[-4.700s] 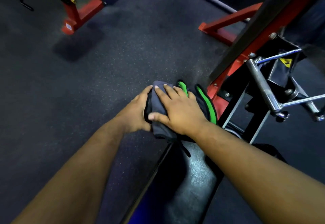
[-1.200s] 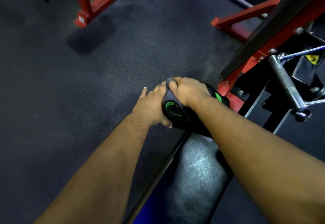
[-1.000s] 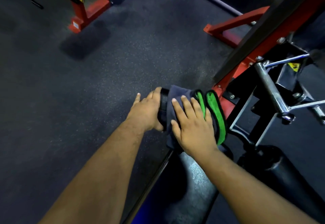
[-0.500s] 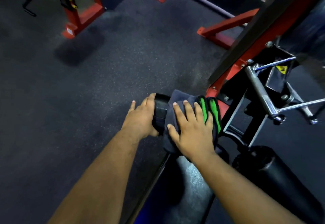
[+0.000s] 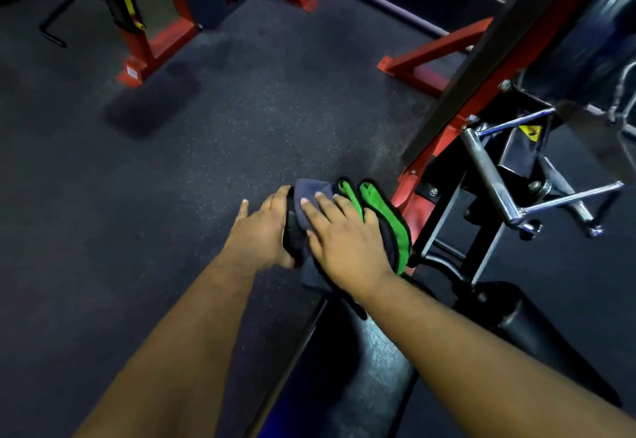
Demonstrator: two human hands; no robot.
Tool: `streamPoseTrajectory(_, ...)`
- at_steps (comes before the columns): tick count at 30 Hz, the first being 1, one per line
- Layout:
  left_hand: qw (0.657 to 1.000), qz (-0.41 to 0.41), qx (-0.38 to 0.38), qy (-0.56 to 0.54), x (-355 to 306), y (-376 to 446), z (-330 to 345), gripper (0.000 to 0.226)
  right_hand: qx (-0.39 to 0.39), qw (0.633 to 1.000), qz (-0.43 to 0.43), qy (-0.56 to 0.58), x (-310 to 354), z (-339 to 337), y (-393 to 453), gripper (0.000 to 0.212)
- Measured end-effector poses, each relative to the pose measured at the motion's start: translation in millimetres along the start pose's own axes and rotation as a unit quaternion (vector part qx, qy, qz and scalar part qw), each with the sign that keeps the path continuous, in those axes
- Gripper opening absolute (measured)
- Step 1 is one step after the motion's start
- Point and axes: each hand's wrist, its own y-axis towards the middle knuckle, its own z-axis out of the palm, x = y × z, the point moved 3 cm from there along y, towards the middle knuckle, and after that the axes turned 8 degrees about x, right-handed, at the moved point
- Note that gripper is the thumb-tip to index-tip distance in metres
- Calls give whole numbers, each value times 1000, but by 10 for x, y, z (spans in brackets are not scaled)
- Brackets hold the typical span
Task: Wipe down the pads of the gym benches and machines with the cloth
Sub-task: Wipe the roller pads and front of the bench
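1. Hidden: the far end of the pad is mostly covered by the cloth and both hands; only a black sliver shows between them. Near part of the bench surface is dark and partly behind the right forearm.
2. Cut off: both arms run out of frame at the near edge; the red machine frame and black upright leave frame at the top right.
3. Hard to make out: a dark blurred mass at far right, above the chrome handles. The roller pad at near right is nearly black.
4. Right hand: grip flat, fingers straight and spread, palm pressing on the cloth.
5. Left hand: fingers extended, palm against the left side of the pad end, thumb tucked near its lower edge. Not touching the cloth, as far as shows.
6. Cloth: grey with green folds, draped over the pad's far end, under the right palm, green edge sticking out right of the hand, just beside the red frame.
7. Floor: dark speckled rubber; another red frame stands far left.
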Motion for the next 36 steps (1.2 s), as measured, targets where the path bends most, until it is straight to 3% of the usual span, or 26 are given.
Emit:
streamPoseTrajectory(3,1000,-27,10,-13,-43,-75,-26,151,-25,999,-22,-27,-287,90,-295,56)
streamPoseTrajectory(6,998,-63,-3,11,-180,-227,-52,153,-13,999,36,-33,-572,-11,-472,53)
streamPoseTrajectory(9,997,-82,-15,7,-352,-566,6,146,42,986,149,64,-807,-190,-606,48)
streamPoseTrajectory(13,994,-44,-50,-91,-718,-1243,39,122,-16,969,100,224,-689,-584,-1114,47)
streamPoseTrajectory(18,908,15,11,-418,-1434,-2232,113,75,-45,872,74,482,-219,-1080,-1878,46)
streamPoseTrajectory(22,889,42,-8,-456,-1723,-3021,173,31,-3,800,89,593,-14,-1320,-2375,55)
streamPoseTrajectory(25,911,33,-63,-406,-1775,-3619,279,26,32,800,56,596,-22,-1509,-2803,52)
streamPoseTrajectory(29,967,18,-106,-231,-1900,-4345,403,36,40,880,-125,456,-44,-1716,-3317,67)
streamPoseTrajectory(33,978,-5,-157,-135,-2077,-5040,557,44,66,897,-313,306,130,-1785,-3855,62)
streamPoseTrajectory(36,973,-20,-188,-131,-2092,-5550,724,43,28,917,-334,215,226,-1799,-4181,46)
